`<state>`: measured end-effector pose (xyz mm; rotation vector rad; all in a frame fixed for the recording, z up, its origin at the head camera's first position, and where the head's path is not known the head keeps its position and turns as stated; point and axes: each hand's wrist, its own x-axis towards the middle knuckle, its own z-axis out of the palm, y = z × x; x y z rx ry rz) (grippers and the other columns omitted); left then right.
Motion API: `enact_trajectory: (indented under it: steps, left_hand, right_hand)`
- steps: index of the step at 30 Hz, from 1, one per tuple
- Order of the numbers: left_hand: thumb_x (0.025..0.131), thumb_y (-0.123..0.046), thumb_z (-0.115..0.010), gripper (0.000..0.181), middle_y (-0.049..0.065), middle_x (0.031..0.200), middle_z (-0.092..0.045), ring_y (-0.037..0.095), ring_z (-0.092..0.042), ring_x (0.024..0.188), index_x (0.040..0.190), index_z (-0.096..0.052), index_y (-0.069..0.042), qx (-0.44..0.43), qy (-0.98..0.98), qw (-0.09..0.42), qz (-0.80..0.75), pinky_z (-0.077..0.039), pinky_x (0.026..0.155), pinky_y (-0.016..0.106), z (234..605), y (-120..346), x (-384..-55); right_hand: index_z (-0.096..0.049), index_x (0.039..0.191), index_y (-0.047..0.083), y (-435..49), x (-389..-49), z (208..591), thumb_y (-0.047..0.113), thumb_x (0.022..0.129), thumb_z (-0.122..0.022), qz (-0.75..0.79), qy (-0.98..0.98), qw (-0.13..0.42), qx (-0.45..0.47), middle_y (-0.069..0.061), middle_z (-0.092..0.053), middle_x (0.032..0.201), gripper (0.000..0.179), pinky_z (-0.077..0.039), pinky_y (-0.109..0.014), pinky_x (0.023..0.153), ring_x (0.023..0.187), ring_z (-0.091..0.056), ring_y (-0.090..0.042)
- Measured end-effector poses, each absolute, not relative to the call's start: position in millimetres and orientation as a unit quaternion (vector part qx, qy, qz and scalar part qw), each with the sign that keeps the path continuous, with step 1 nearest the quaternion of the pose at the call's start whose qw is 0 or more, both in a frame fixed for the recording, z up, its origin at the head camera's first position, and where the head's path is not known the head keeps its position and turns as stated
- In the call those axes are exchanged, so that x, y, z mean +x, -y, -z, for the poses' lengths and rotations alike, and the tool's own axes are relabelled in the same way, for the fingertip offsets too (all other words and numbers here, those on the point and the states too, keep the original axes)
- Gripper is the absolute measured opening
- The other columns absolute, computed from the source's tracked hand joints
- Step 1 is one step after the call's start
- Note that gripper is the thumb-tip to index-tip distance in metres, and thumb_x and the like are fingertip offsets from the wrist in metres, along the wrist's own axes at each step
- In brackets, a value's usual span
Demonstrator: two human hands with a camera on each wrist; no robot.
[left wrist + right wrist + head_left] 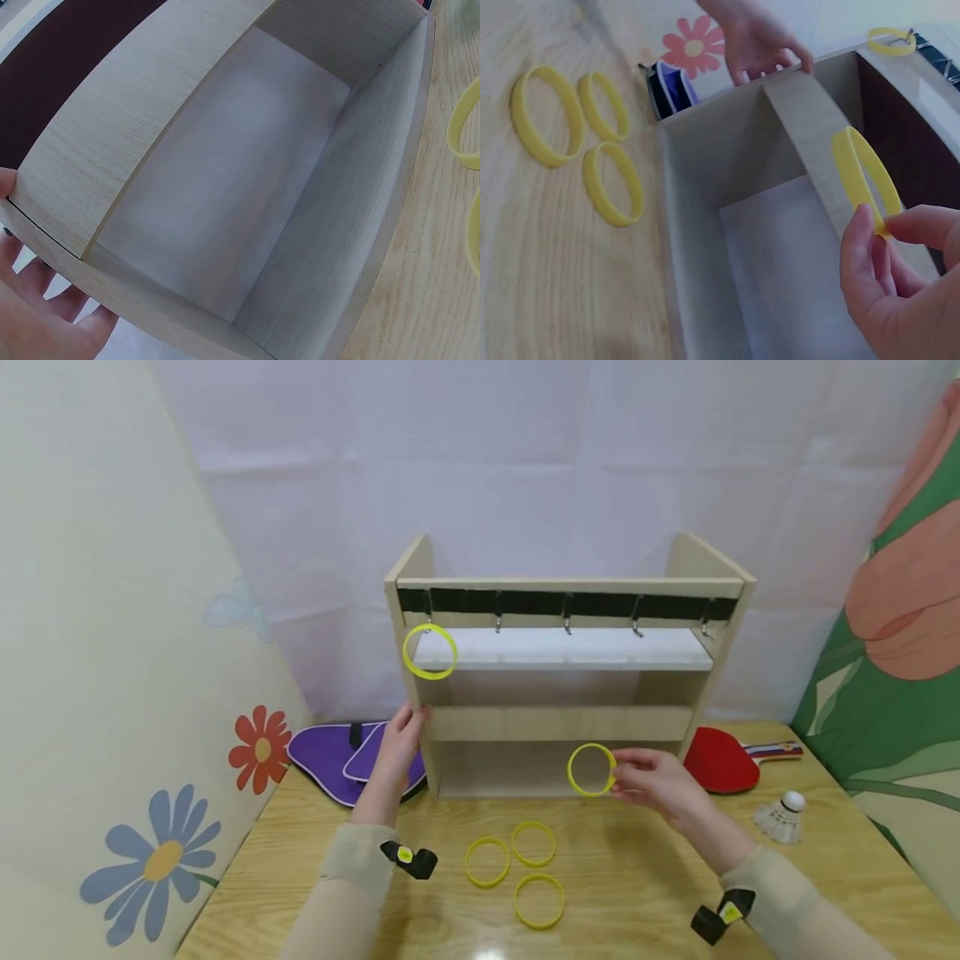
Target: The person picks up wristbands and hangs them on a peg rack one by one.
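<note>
My right hand (660,781) pinches a yellow silicone wristband (853,172) between thumb and fingertips, holding it up in front of the wooden shelf's lower part. At the left side of that wooden shelf (562,724), my left hand (402,739) grips the side panel (150,300), thumb at the front edge and fingers along the outer face. Another yellow wristband (455,653) hangs from the leftmost metal hook. Several more hooks (567,625) line the black strip (532,603) to its right, bare of bands. Three yellow wristbands (538,902) lie on the table before the shelf.
A purple paddle case (318,756) lies left of the shelf, partly behind the left arm. To the right are a red table tennis paddle (720,762) and a white shuttlecock (782,818) on the wooden table (622,893). A pale cloth (525,460) hangs behind.
</note>
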<state>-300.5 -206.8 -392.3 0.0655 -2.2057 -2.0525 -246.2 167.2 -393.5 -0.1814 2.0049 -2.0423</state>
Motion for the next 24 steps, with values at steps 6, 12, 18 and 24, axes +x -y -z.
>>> enact_trajectory:
  steps: [6,12,18,24]
  left_hand:
    - [0.103,-0.029,-0.046,0.043,0.016,0.128,-0.058,0.01,-0.056,0.1,0.141,-0.051,-0.011,0.024,0.73,0.07,0.68,-0.041,0.102,0.037,389.9,205.6,-300.1]
    - [0.103,-0.03,-0.046,0.044,0.015,0.132,-0.057,0.01,-0.055,0.102,0.143,-0.05,-0.014,0.024,0.729,0.065,0.681,-0.04,0.102,0.037,389.4,205.6,-298.2]
    - [0.103,-0.029,-0.046,0.043,0.015,0.13,-0.058,0.011,-0.056,0.101,0.142,-0.05,-0.012,0.023,0.728,0.066,0.682,-0.04,0.103,0.039,391.3,205.6,-298.5]
    - [0.102,-0.029,-0.047,0.043,0.017,0.132,-0.056,0.014,-0.055,0.105,0.142,-0.05,-0.012,0.023,0.728,0.066,0.682,-0.039,0.106,0.04,391.7,205.2,-298.8]
  right_hand:
    - [-0.042,0.136,-0.018,-160.7,-245.4,378.5,0.002,0.095,-0.058,0.723,-0.674,0.136,-0.072,0.001,-0.067,0.085,0.048,-0.058,-0.023,0.072,0.072,-0.067,-0.007]
    - [-0.038,0.14,-0.017,-152.5,-244.2,364.7,0.003,0.096,-0.058,0.725,-0.673,0.13,-0.072,0.001,-0.066,0.09,0.052,-0.057,-0.023,0.075,0.076,-0.067,-0.008]
    - [-0.038,0.14,-0.017,-143.9,-244.9,353.1,0.002,0.097,-0.056,0.736,-0.661,0.123,-0.081,0.002,-0.064,0.089,0.05,-0.057,-0.023,0.075,0.076,-0.067,-0.008]
    - [-0.038,0.138,-0.016,-136.2,-246.2,343.1,-0.001,0.096,-0.056,0.755,-0.638,0.122,-0.088,-0.001,-0.064,0.093,0.048,-0.057,-0.023,0.076,0.078,-0.067,-0.01]
